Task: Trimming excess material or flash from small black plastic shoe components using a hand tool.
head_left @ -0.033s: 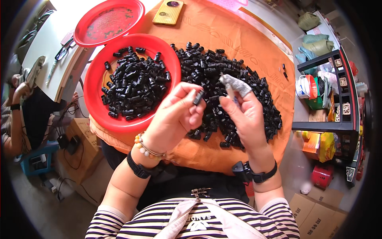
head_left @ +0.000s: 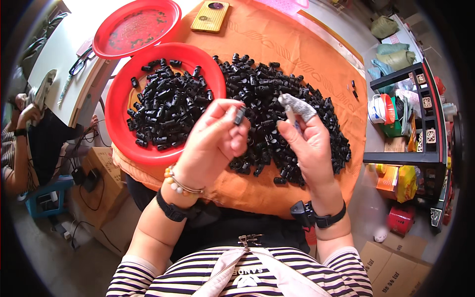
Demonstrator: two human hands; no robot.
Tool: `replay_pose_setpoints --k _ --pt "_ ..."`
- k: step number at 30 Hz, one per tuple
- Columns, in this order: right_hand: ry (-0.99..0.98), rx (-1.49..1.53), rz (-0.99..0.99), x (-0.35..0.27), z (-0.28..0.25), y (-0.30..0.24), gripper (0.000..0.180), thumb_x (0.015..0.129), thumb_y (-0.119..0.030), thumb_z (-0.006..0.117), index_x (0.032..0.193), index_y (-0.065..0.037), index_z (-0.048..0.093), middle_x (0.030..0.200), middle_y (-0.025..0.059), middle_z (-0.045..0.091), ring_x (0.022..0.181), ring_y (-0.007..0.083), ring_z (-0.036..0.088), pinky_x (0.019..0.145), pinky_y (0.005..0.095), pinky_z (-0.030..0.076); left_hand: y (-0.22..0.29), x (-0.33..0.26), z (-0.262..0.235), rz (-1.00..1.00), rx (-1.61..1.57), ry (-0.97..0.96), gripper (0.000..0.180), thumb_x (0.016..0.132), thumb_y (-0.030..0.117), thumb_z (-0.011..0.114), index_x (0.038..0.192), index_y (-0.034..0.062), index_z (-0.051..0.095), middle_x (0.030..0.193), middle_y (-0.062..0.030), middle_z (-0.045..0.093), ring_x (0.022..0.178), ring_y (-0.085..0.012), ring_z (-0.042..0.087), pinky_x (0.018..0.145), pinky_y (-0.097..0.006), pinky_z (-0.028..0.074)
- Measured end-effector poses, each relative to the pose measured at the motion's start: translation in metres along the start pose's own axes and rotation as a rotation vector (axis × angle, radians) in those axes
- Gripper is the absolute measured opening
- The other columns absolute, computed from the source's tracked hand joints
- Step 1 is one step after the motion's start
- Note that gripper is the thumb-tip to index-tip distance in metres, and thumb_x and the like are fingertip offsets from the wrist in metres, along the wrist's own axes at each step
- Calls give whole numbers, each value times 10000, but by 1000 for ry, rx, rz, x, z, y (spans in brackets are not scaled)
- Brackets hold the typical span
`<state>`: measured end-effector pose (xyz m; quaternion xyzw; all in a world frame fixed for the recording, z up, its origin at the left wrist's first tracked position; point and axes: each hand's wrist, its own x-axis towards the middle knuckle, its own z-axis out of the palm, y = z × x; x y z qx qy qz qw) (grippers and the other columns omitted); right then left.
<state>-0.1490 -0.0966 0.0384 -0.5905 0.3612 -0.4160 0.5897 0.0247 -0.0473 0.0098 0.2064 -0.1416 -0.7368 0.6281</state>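
Note:
My left hand [head_left: 212, 136] pinches a small black cylindrical part [head_left: 239, 116] between thumb and fingers, near the right rim of a red plastic basin. In my right hand [head_left: 312, 146] is a slim pale tool [head_left: 290, 116], its tip pointing away from me; its exact kind is unclear. A grey-white cloth finger cover [head_left: 301, 107] wraps that hand's index finger. Both hands are apart, above a large heap of black parts [head_left: 269, 128] on an orange cloth [head_left: 297, 59]. More such black parts [head_left: 170, 106] fill the basin [head_left: 115, 119].
Beyond the basin lies another red basin [head_left: 101, 47]. A yellow phone [head_left: 210, 17] rests on the cloth's far side. Glasses [head_left: 81, 62] lie on the white table at left, where another person's hand [head_left: 29, 114] shows. A black shelf [head_left: 410, 157] stands at right.
My left hand has drawn slightly left with the black part, and my right hand slightly right with the tool, widening the gap between them.

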Motion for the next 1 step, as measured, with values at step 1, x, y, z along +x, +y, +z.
replay_pose_setpoints --k 1 --pt "37 -31 -1 0 -2 -2 393 862 -36 569 1228 23 440 1177 85 527 1047 105 492 901 228 399 1 1 1 2 3 -4 222 913 164 475 1113 70 455 783 -29 490 588 -80 428 528 -208 364"
